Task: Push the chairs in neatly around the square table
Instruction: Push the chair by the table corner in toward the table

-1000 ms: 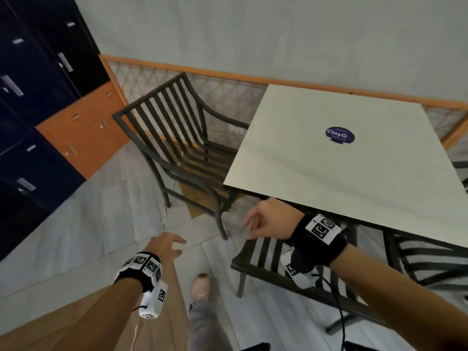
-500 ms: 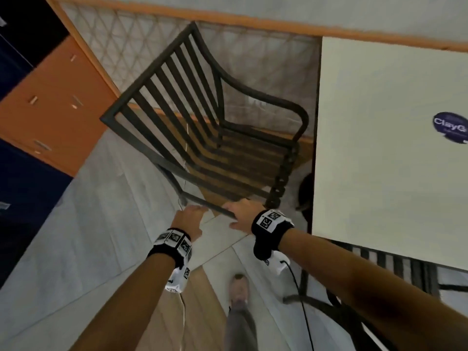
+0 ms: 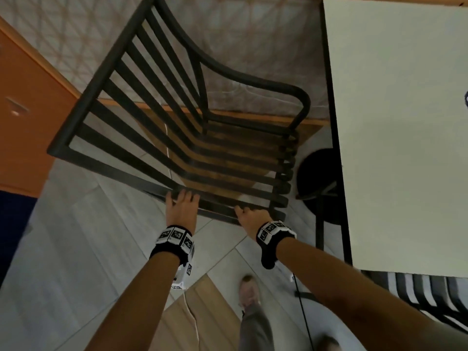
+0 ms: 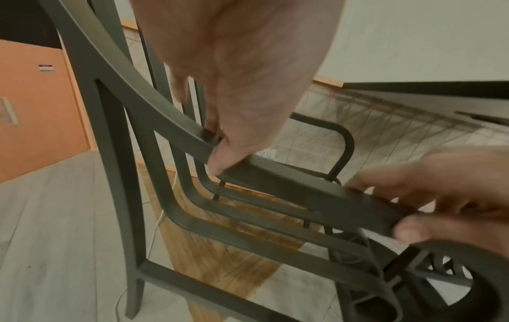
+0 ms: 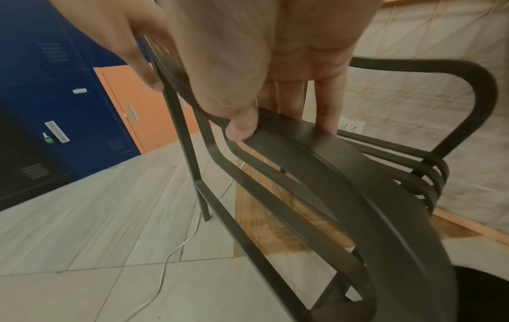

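Both hands grasp the chair's (image 3: 192, 138) near armrest: left hand (image 3: 181, 207) at 9 o'clock of right hand (image 3: 249, 219); surface (image 3: 400, 122) at 3.

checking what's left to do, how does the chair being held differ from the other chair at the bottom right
The held chair stands out from the square table, its whole seat and back in view; the other chair shows only slats past the table's near edge. The left hand and right hand grip the held chair's near armrest; nothing touches the other. Both are dark and slatted.
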The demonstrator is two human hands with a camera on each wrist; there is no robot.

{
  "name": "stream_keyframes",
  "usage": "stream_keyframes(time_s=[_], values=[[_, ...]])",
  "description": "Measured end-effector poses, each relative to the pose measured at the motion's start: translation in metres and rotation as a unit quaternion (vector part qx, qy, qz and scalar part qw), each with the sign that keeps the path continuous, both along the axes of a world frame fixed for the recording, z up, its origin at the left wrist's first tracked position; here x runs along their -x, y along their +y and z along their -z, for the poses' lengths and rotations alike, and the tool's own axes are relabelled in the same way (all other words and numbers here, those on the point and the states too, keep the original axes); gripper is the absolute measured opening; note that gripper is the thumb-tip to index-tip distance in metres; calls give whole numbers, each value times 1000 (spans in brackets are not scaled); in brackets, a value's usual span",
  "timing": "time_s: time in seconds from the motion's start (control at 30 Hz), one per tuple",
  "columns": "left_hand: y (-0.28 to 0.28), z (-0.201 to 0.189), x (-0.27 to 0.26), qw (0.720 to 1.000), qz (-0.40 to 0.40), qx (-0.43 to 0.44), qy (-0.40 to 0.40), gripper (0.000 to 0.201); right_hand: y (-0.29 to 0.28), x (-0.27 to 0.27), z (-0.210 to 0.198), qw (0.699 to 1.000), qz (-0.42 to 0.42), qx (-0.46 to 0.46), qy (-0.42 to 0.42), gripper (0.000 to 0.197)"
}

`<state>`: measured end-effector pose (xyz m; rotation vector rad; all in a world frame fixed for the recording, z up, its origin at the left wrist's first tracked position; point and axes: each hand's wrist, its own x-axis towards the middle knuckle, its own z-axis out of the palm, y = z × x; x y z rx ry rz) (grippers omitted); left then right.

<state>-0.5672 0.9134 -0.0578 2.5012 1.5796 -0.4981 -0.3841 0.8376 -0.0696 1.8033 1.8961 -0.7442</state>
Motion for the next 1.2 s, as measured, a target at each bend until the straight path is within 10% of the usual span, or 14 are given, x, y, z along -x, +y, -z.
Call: stream_keyframes(time_s=[1.2], values=[[2,-13,-35,998,1,-55,14,39,-9,-78,-8,980,166,98,-42,72]])
